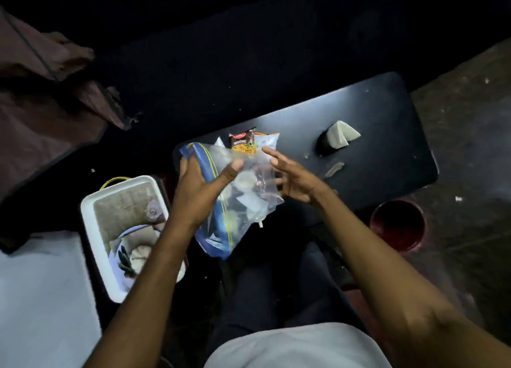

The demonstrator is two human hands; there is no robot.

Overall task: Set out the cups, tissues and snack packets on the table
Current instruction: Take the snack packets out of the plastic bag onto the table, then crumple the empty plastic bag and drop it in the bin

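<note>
My left hand (203,179) grips a clear zip bag (237,202) with a blue band, held over the near left corner of the dark table (373,113). Pale and dark things show through the bag, too blurred to name. My right hand (290,177) hovers at the bag's right side with fingers spread, holding nothing. Just behind the bag lie a brown snack packet (243,141) and a white and orange packet (266,139). Folded white tissues (343,137) stand in a dark holder (325,144) further right on the table.
A white tub (91,224) with cloth and small items sits on the floor at my left. A dark red bucket (398,225) stands at the table's near right. A brown cloth (47,91) hangs at far left. A torn scrap (334,168) lies on the table.
</note>
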